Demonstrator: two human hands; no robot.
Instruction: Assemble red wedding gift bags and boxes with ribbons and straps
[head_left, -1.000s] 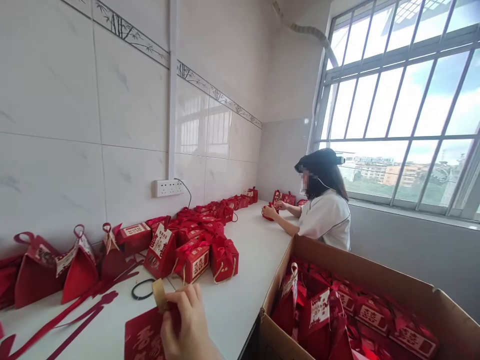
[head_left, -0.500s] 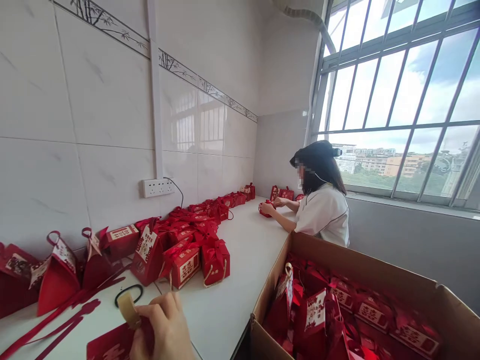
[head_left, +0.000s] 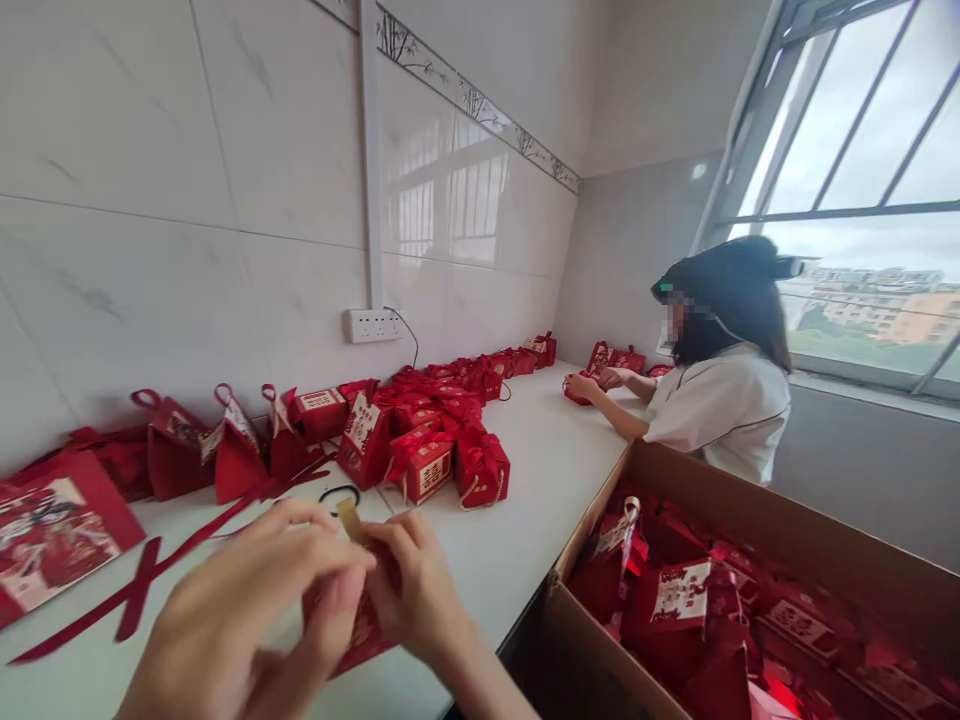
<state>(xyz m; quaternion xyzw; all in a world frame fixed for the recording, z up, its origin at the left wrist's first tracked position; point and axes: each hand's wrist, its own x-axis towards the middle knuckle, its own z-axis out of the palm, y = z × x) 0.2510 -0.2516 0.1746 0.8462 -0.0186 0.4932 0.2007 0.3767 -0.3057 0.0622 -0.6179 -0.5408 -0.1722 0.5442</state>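
My right hand (head_left: 420,580) is closed round a small yellowish roll of tape (head_left: 348,518), which sticks up past its fingertips. Beside it, my left hand (head_left: 247,610) brings thumb and forefinger together close to the tape; whatever is between them is hidden. A red gift box (head_left: 364,632) lies under both hands, mostly covered by them. Just behind the tape is a black hair-tie-like loop (head_left: 330,492) on the table. Dark red ribbons (head_left: 142,580) stretch across the table left of my hands.
Many red gift boxes (head_left: 435,470) line the white table (head_left: 536,450) along the tiled wall. A flat red printed piece (head_left: 64,535) lies far left. At right stands a cardboard box (head_left: 795,510) filled with red boxes. Beyond it a co-worker (head_left: 720,400) handles a red box (head_left: 579,388).
My left hand has come into view from the left and met my right hand at the tape. The view has swung left, so the scene sits further right.
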